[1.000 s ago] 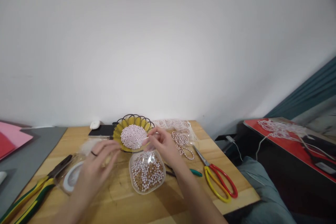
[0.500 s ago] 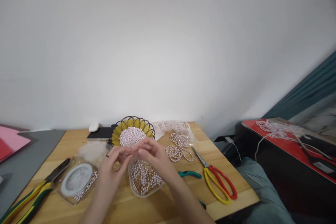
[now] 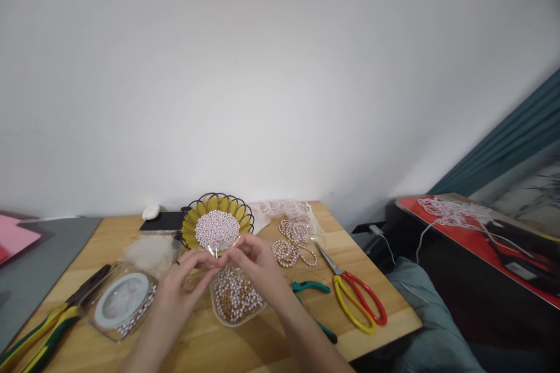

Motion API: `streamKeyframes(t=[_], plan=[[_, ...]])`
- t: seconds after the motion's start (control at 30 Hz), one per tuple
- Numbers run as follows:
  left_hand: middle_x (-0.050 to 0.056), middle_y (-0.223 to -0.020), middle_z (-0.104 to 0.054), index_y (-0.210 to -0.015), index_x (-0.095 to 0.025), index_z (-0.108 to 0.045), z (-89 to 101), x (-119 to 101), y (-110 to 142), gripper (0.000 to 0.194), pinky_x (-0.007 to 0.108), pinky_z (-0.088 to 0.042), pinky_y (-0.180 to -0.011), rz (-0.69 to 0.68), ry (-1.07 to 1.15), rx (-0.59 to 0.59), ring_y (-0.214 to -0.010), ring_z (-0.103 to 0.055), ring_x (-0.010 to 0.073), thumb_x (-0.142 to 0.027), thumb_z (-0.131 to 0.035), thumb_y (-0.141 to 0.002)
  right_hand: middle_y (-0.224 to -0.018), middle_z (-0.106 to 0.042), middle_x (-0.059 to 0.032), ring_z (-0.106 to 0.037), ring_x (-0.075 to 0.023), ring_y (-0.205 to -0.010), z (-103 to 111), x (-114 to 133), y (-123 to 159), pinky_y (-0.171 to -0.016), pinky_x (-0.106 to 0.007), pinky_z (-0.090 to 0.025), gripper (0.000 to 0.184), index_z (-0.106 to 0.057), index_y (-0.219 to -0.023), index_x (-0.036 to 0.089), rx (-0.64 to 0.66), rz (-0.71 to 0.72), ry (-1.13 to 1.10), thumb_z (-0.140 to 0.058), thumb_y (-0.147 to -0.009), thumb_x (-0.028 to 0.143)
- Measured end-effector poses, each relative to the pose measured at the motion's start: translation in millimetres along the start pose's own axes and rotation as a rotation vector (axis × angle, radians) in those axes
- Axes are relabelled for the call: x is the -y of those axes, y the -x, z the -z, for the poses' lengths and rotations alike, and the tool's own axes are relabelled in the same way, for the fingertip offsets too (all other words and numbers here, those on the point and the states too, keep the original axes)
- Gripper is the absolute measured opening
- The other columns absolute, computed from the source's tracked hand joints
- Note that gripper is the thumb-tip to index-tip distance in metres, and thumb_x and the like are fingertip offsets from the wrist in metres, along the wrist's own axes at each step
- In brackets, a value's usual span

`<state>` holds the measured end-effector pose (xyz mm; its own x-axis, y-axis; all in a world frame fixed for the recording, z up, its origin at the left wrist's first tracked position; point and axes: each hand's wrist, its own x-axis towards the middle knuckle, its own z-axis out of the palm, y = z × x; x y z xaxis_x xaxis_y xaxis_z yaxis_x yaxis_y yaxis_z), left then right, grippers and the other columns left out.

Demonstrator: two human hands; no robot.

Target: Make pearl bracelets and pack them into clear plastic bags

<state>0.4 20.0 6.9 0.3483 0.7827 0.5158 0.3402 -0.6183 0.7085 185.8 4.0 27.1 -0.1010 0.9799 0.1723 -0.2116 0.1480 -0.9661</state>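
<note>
My left hand [image 3: 184,281] and my right hand [image 3: 257,265] meet fingertip to fingertip above the beads, both pinched closed. Between them shows a small shiny clear piece that looks like plastic film [image 3: 214,252]; most of it is hidden by the fingers. Just below sits a clear tub [image 3: 231,323] of pearly pink and gold beads. Behind the hands stands a black wire basket with a yellow lining [image 3: 189,227], filled with small pale pink beads [image 3: 217,228].
To the right lie beaded strands [image 3: 285,252], green-handled pliers [image 3: 311,286] and red-and-yellow scissors [image 3: 356,297]. On the left are a clear case with a white spool [image 3: 122,300], a pale mesh bundle [image 3: 150,253] and large yellow-green pliers [image 3: 56,323]. A wall [image 3: 280,99] rises behind.
The view has shifted slightly, so things on the table sit a little further left. My fingertips have drawn closer together, and the shiny clear piece now shows above them.
</note>
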Motion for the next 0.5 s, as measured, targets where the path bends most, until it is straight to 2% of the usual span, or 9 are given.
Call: streamKeyframes(t=[0.07, 0.13, 0.27, 0.4, 0.43, 0.5], plan=[[0.000, -0.085, -0.071, -0.087, -0.025, -0.067, -1.9, -3.0, -0.5, 0.006, 0.026, -0.056, -0.070, -0.011, -0.022, 0.005, -0.078, -0.071, 0.0190, -0.024, -0.063, -0.091, -0.072, -0.075, -0.0010, -0.073, -0.0198, -0.074, -1.6, -0.1, 1.5, -0.076, -0.033, -0.054, 0.024, -0.059, -0.078, 0.022, -0.031, 0.031, 0.036, -0.071, -0.088, 0.040], [0.000, -0.087, -0.069, -0.084, -0.025, -0.065, -4.9, -5.0, -1.2, 0.008, 0.027, -0.055, -0.073, -0.026, -0.050, 0.028, -0.082, -0.069, 0.0191, -0.023, -0.062, -0.091, -0.079, -0.076, -0.0030, -0.073, -0.0209, -0.080, -2.9, -1.4, 2.3, -0.077, -0.034, -0.054, 0.022, -0.059, -0.081, 0.022, -0.070, 0.072, 0.065, -0.069, -0.090, 0.039], [0.001, -0.098, -0.068, -0.094, -0.026, -0.066, -8.5, -5.1, -3.8, 0.008, 0.030, -0.054, -0.083, -0.057, -0.100, 0.075, -0.094, -0.069, 0.0211, -0.023, -0.058, -0.094, -0.085, -0.074, -0.0041, -0.072, -0.0213, -0.085, -1.9, -9.6, 0.7, -0.079, -0.035, -0.055, 0.021, -0.059, -0.084, 0.021, -0.129, 0.136, 0.099, -0.064, -0.094, 0.039], [0.003, -0.104, -0.069, -0.091, -0.026, -0.065, -2.4, -5.6, -8.7, 0.013, 0.030, -0.055, -0.082, -0.078, -0.137, 0.194, -0.098, -0.069, 0.0220, -0.026, -0.054, -0.097, -0.089, -0.072, -0.0048, -0.069, -0.0218, -0.086, 5.4, -15.3, 1.7, -0.075, -0.034, -0.055, 0.020, -0.061, -0.084, 0.021, -0.231, 0.125, 0.160, -0.064, -0.093, 0.040], [0.004, -0.105, -0.070, -0.089, -0.026, -0.066, -0.5, -5.6, -10.1, 0.013, 0.030, -0.056, -0.082, -0.098, -0.158, 0.230, -0.098, -0.070, 0.0227, -0.025, -0.054, -0.096, -0.088, -0.072, -0.0047, -0.070, -0.0216, -0.086, 8.4, -14.2, 3.5, -0.076, -0.034, -0.055, 0.021, -0.062, -0.084, 0.021, -0.208, 0.100, 0.161, -0.065, -0.093, 0.040], [0.004, -0.101, -0.072, -0.086, -0.026, -0.066, 2.5, -4.4, -12.4, 0.015, 0.032, -0.057, -0.080, -0.120, -0.210, 0.263, -0.093, -0.071, 0.0237, -0.023, -0.053, -0.094, -0.092, -0.073, -0.0047, -0.071, -0.0213, -0.089, 17.6, -9.1, 8.2, -0.081, -0.035, -0.055, 0.019, -0.064, -0.089, 0.021, -0.063, 0.041, 0.155, -0.068, -0.092, 0.040]])
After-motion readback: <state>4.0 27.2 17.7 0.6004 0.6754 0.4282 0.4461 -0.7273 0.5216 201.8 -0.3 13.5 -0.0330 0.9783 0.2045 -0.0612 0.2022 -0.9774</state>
